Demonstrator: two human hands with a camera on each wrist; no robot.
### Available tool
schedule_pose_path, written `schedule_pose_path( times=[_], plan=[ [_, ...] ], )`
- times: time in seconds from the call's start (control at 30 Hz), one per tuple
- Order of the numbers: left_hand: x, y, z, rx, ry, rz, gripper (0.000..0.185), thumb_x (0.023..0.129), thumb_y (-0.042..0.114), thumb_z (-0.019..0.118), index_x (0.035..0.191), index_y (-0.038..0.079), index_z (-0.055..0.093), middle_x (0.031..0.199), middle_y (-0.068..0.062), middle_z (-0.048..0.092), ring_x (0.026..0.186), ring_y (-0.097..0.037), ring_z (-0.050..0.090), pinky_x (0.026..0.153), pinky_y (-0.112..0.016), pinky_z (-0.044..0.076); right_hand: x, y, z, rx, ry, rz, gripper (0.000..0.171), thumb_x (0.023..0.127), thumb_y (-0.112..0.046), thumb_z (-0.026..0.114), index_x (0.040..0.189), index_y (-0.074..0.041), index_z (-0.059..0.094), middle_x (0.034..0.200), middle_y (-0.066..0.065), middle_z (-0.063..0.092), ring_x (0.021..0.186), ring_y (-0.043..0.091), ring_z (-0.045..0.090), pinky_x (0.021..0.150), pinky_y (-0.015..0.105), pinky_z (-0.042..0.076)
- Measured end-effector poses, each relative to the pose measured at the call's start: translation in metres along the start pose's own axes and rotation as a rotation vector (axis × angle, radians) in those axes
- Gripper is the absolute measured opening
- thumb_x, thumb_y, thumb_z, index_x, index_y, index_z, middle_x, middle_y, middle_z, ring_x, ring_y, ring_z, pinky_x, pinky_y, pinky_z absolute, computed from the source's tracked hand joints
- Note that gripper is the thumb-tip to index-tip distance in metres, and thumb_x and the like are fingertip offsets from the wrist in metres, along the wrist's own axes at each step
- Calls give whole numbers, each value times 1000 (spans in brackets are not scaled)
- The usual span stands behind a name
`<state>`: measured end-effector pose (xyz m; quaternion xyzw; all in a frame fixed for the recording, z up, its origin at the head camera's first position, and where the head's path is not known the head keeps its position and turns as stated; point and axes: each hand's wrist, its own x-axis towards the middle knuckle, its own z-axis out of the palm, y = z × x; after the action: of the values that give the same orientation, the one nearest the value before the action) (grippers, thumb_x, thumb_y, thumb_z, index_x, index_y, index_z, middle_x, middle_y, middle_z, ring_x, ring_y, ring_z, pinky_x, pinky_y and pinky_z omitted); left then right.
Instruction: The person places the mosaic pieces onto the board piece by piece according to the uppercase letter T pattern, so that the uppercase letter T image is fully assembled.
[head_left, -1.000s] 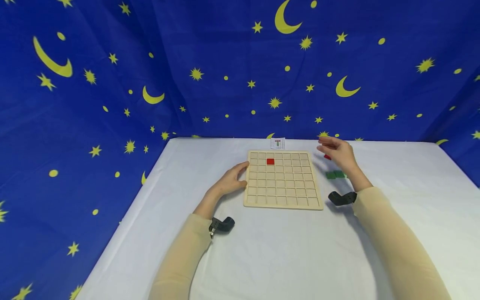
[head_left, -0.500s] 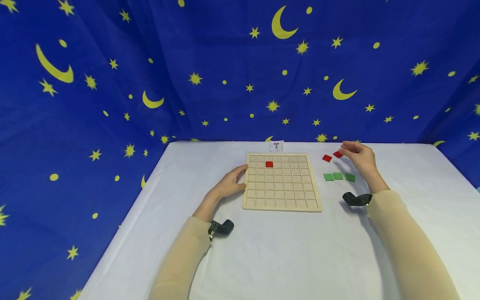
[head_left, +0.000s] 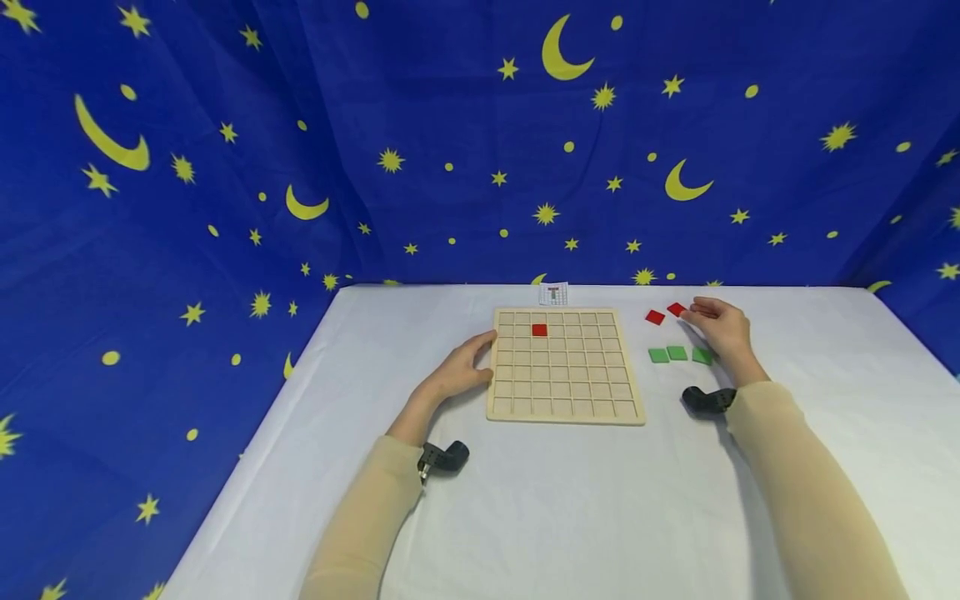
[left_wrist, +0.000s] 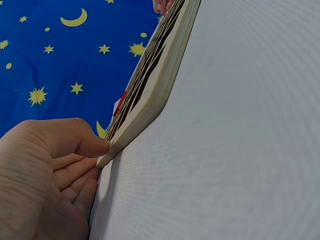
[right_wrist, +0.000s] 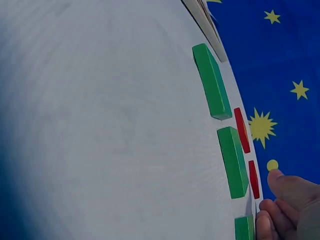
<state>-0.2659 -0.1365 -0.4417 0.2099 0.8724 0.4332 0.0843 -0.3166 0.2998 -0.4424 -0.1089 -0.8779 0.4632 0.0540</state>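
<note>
A square wooden grid board (head_left: pixel 566 367) lies on the table, with a red tile (head_left: pixel 539 330) in one cell of its second row from the back. My left hand (head_left: pixel 459 367) touches the board's left edge, thumb and fingers spread apart along it; the left wrist view shows the thumb at the rim. To the board's right, my right hand (head_left: pixel 723 329) is low beside a second red tile (head_left: pixel 676 309), its fingertips at or just over the tile's right side. Contact there is unclear. Another red tile (head_left: pixel 655 317) lies to the left.
Three green tiles (head_left: pixel 677 353) lie in a row in front of the red ones. Behind the board is a small printed grid card (head_left: pixel 553 293) with a T-shaped pattern. A blue curtain (head_left: pixel 480 150) with stars and moons borders the white table (head_left: pixel 562 508).
My right hand has moved right from above the red tiles, uncovering them and the green ones, then dropped lower beside the right red tile. The left hand stays at the board.
</note>
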Motion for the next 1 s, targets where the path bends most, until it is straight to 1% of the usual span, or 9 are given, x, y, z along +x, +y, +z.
schedule_pose_path(
  times=[0.13,0.27,0.5,0.63,0.8,0.9,1.0],
  plan=[
    [0,0,0,4,-1,-1,73,80,-2,61,145,-4,28,149,-17,30,137,-27,29,112,-31,23,1,3,4,-98,18,-68,57,92,-27,60,137,4,45,126,25,54,115,37,51,100,49,40],
    [-1,-3,1,11,0,-1,74,79,-2,61,145,-4,28,149,-18,31,136,-28,29,112,-32,23,1,5,10,-193,42,-118,53,90,-23,62,133,5,49,122,26,55,112,39,51,98,51,40],
    [-1,-6,2,1,3,16,74,79,-2,61,145,-4,28,148,-18,31,137,-27,29,112,-32,23,2,7,16,-244,124,-192,42,89,-15,62,124,8,55,114,27,59,105,39,55,94,50,43],
    [0,-7,2,7,5,19,74,79,-3,61,145,-4,29,148,-18,31,137,-26,28,112,-31,23,1,4,18,-259,155,-195,40,89,-14,62,122,9,56,112,27,60,102,39,55,93,50,42],
    [0,-4,2,2,2,12,74,79,-3,61,145,-4,28,149,-18,31,137,-27,28,112,-31,23,-1,0,19,-262,181,-187,39,90,-13,61,121,10,56,112,28,59,103,40,53,96,53,37],
    [0,-3,2,0,1,14,74,79,-3,61,145,-4,28,149,-18,31,137,-27,27,112,-31,22,-1,-2,20,-243,185,-173,38,90,-11,60,121,10,56,113,28,59,105,41,52,98,54,35],
    [1,-3,1,4,4,19,74,79,-3,61,145,-4,28,149,-18,31,137,-27,27,113,-32,21,2,-2,18,-211,173,-139,39,91,-13,59,123,9,56,114,28,59,107,41,51,100,54,33]
  ],
)
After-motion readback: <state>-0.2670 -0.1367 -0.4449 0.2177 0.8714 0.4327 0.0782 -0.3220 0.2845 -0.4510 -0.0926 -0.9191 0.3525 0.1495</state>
